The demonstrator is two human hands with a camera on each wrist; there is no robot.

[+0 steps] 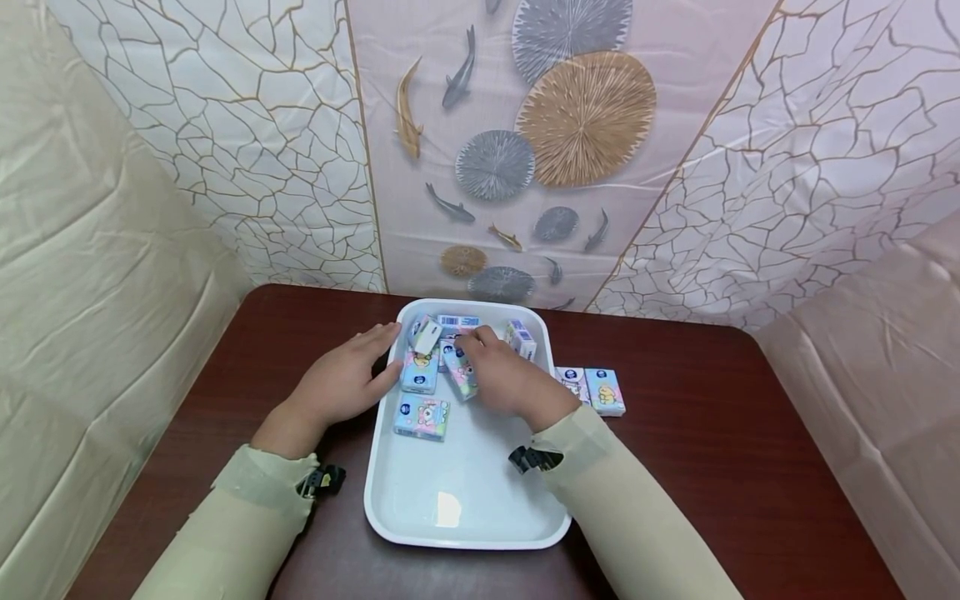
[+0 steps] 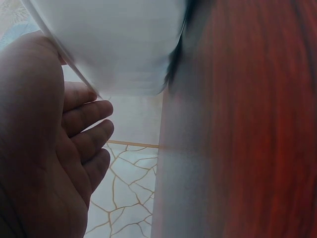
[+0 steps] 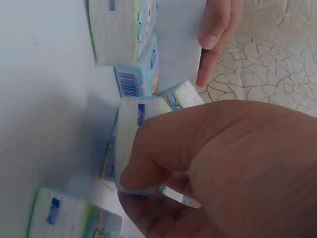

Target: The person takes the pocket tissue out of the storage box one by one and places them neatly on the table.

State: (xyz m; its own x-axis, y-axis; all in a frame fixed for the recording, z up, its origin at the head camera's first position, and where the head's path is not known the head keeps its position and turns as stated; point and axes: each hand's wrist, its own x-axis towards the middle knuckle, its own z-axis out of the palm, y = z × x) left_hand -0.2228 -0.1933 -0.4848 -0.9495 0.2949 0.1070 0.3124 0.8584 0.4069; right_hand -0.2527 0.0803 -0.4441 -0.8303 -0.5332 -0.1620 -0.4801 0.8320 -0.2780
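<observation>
In the head view, my right hand (image 1: 504, 372) pinches a pocket tissue pack (image 1: 460, 372) over the far half of a white tray (image 1: 457, 533). The right wrist view shows thumb and fingers on the sides of that tissue pack (image 3: 130, 124). At the tray's left rim is my left hand (image 1: 341, 375), its fingers extended and touching the edge. In the left wrist view the left hand's fingers (image 2: 89, 116) lie along the outside of the tray (image 2: 119, 44). Several other tissue packs lie in the tray, one (image 1: 422, 417) nearest me and another (image 1: 521, 338) by the right wall.
Two tissue packs, one white (image 1: 573, 382) and one blue (image 1: 604, 392), lie outside the tray on its right. A dark red-brown table (image 1: 712, 467) carries everything. Patterned cloth (image 1: 495, 250) stands behind it, with beige cloth (image 1: 862, 375) at both sides.
</observation>
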